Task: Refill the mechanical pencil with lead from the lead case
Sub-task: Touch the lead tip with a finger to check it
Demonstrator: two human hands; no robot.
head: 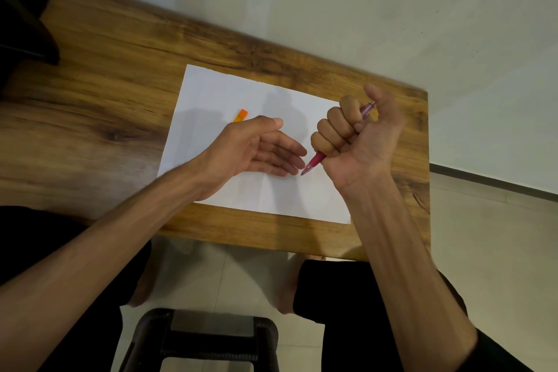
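While the right hand (351,139) grips the pink mechanical pencil (314,164) in a closed fist, tip pointing down toward the sheet of white paper (229,90) and push-button end poking out beside the thumb, the left hand (259,148) hangs flat and relaxed, holding nothing. This looks like an early step: the pencil is in hand, but the lead case (240,115) has not been taken up. It lies on the paper just beyond the left hand, partly hidden behind the thumb side, only its orange end showing. The left fingers (287,157) point toward the pencil tip, near it but apart. Whether the pencil's cap is on or off cannot be told. Next, I judge, the left hand must turn back to the case and pinch it, a small flat thing needing a fingertip hold, while the right steadies the pencil over the wooden worktop (120,75).
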